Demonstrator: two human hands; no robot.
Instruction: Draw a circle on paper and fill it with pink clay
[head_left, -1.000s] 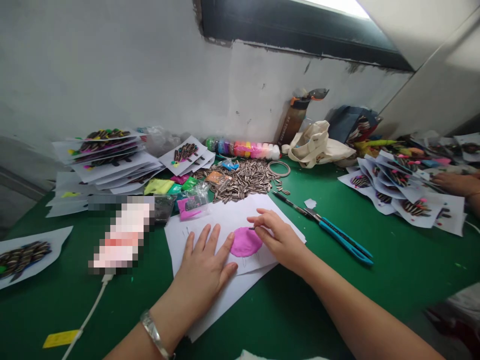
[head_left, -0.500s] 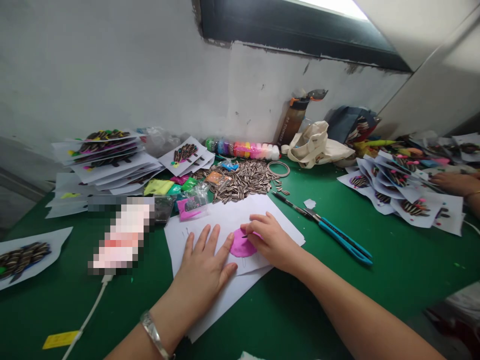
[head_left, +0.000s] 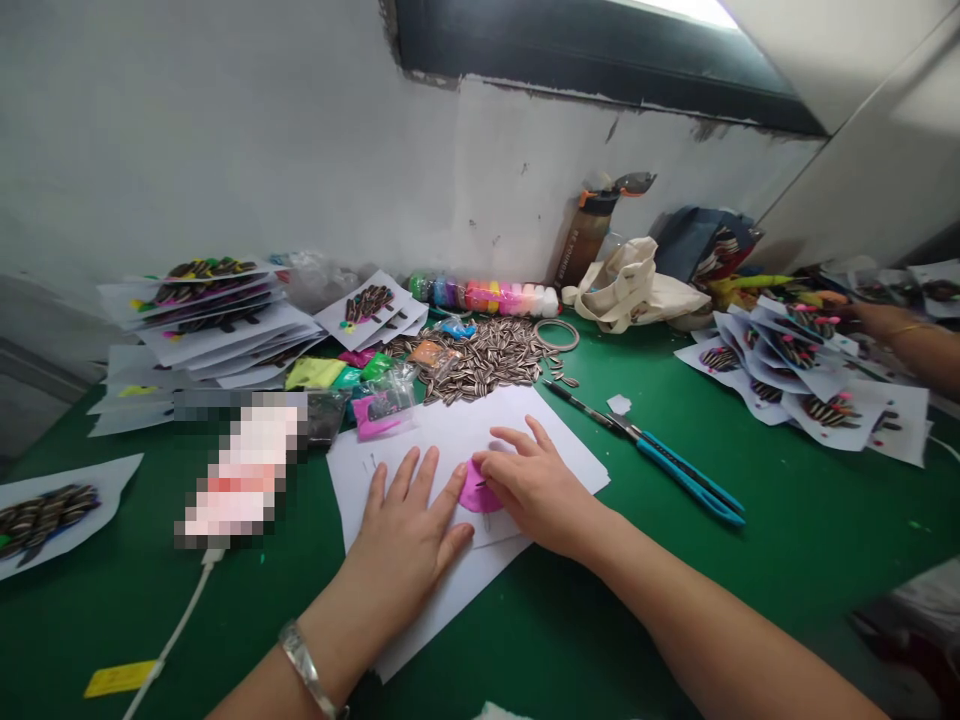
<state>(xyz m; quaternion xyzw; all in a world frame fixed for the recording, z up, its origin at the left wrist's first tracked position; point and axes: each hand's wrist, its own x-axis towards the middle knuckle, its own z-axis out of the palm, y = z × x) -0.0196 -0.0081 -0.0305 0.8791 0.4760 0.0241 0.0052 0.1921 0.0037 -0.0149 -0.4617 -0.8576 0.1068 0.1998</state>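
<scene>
My left hand lies flat with fingers spread on the white paper, its index fingertip by the edge of a flat pink clay disc. Over the disc's right side, my right hand pinches a small dark piece, which looks like a sunflower seed, between thumb and index finger; the other fingers are raised. Thin pencil lines show on the paper below the disc. Behind the paper is a heap of striped sunflower seeds.
Colored clay packets sit behind the paper. At right lie a pen and a blue cutter. Stacked seed pictures stand at left, more at right, near another person's hand. A white cable runs front left.
My right hand has shifted slightly left and down over the pink disc, with the small dark piece. My left hand stays in place. The other person's hand has moved back and left.
</scene>
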